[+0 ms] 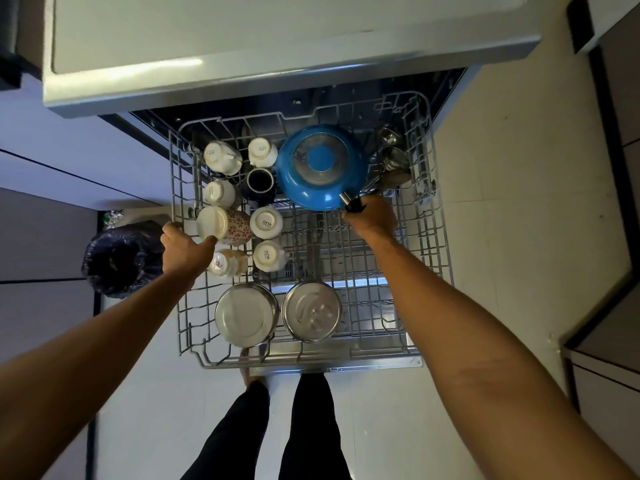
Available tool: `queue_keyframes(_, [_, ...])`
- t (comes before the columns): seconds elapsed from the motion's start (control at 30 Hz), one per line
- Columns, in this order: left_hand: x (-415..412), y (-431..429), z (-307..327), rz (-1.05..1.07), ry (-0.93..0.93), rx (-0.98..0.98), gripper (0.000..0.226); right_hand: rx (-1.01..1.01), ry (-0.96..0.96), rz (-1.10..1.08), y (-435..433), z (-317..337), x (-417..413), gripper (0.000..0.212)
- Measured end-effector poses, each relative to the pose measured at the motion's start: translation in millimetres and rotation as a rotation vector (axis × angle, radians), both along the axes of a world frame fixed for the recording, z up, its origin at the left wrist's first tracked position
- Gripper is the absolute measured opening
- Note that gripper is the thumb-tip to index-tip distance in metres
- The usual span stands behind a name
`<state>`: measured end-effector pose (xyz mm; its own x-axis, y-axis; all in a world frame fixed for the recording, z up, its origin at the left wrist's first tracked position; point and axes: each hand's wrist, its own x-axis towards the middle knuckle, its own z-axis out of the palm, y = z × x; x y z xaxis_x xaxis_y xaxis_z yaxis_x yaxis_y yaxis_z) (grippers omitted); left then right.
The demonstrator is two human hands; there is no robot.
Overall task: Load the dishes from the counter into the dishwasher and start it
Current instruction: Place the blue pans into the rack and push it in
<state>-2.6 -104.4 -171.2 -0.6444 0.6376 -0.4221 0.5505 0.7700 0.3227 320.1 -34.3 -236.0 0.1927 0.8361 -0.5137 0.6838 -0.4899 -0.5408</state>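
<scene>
The dishwasher's upper wire rack (429, 244) is pulled out below the counter. A blue pan (320, 166) lies upside down at the back of it; my right hand (372, 218) grips its black handle. My left hand (185, 249) holds the rack's left rim, thumb against a floral mug (225, 225). Several white cups (266, 221) stand inverted on the left side, with a dark mug (260, 181) among them. Two steel bowls (246, 315) lean at the front. Steel ladles (394, 161) lie at the back right.
The grey counter edge (277, 74) overhangs the rack's back. A bin lined with a black bag (121, 259) stands on the floor at the left. Cabinet fronts flank both sides. My legs (277, 427) stand on pale floor tiles in front of the open door.
</scene>
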Motion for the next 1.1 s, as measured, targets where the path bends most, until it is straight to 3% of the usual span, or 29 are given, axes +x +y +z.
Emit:
queue_keyframes(0.13, [-8.4,0.6,3.6,-0.007,-0.088,-0.016,0.079,0.062,0.067,-0.169,-7.4,21.7,-2.1,0.009])
queue_keyframes(0.33, [-20.2,-5.5,16.4,-0.049,-0.327,0.032,0.072,0.085,0.133,-0.358,-35.7,46.6,-28.7,0.022])
queue_keyframes(0.4, [-31.3,-15.1,24.2,-0.076,-0.360,0.047,0.067,0.066,0.086,-0.330,-48.5,55.3,-48.5,0.009])
queue_keyframes(0.6, [-85.3,-53.4,46.3,-0.268,-0.436,0.121,0.036,0.130,0.076,-0.236,-76.4,90.8,-146.6,0.013])
queue_keyframes(0.73, [-174.5,-79.8,70.8,-0.412,-0.407,0.212,0.024,0.205,0.103,-0.187,-84.9,124.5,-245.4,0.006])
queue_keyframes(0.87, [-293.4,-97.2,100.0,-0.487,-0.297,0.376,0.020,0.254,0.115,-0.102,-90.9,161.1,-361.6,0.014])
queue_keyframes(1.1, [-521.1,-143.4,189.1,-0.322,-0.027,0.633,0.021,0.326,0.224,0.251,-91.9,223.4,-607.0,0.005])
